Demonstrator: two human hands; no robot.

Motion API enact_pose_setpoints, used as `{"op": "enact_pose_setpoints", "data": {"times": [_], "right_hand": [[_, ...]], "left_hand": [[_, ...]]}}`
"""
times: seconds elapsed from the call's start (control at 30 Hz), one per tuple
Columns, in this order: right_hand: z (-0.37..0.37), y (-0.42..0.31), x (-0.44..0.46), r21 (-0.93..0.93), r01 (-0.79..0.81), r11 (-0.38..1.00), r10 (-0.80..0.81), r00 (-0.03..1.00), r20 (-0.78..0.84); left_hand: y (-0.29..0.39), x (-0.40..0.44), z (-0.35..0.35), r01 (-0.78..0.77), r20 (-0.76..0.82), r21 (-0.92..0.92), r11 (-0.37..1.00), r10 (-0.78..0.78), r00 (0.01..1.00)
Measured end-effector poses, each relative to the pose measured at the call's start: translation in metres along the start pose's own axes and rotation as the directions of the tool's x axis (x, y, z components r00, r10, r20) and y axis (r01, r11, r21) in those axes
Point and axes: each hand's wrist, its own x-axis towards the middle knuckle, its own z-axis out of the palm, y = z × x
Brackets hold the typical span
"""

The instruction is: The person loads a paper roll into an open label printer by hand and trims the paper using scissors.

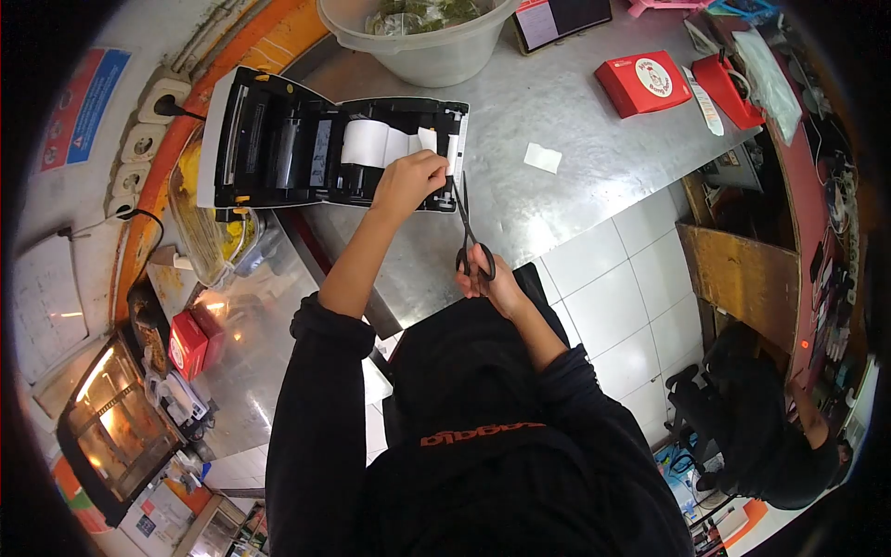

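Note:
A label printer (320, 153) lies with its lid swung open on the metal table. Inside it sits a white paper roll (364, 143), its loose end running toward the front edge. My left hand (408, 184) is over the printer's front part, fingers pinched on the paper strip (426, 139); the fingertips are partly hidden. My right hand (494, 281) grips black-handled scissors (466, 219) by the finger loops. Their blades point up to the printer's front edge, close beside my left fingertips. Whether the blades touch the paper I cannot tell.
On the metal table (575, 176) lie a small white paper piece (542, 158) and a red box (644, 84). A white tub (422, 42) and a tablet (560, 20) stand at the back. Wall sockets (144, 142) are at left. Another person (766, 418) sits at lower right.

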Motion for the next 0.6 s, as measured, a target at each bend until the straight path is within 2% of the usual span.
{"op": "enact_pose_setpoints", "data": {"times": [0.07, 0.17, 0.33, 0.6], "right_hand": [[0.000, -0.001, 0.000, -0.023, 0.035, 0.999, -0.034, 0.999, 0.035], [0.000, -0.001, 0.002, 0.015, 0.005, 1.000, -0.005, 1.000, 0.016], [-0.006, -0.003, 0.005, -0.001, 0.029, 1.000, -0.028, 0.994, 0.103], [-0.002, -0.009, 0.004, 0.012, 0.003, 1.000, -0.005, 0.993, 0.121]], "left_hand": [[0.001, -0.002, -0.002, 0.011, -0.003, -0.099, 0.995, -0.012, 1.000], [-0.003, -0.004, 0.000, -0.045, -0.017, -0.076, 0.996, 0.044, 0.999], [0.001, -0.010, -0.002, -0.005, 0.019, -0.055, 0.998, 0.007, 1.000], [0.000, -0.011, -0.001, 0.029, 0.011, -0.080, 0.996, -0.028, 1.000]]}}
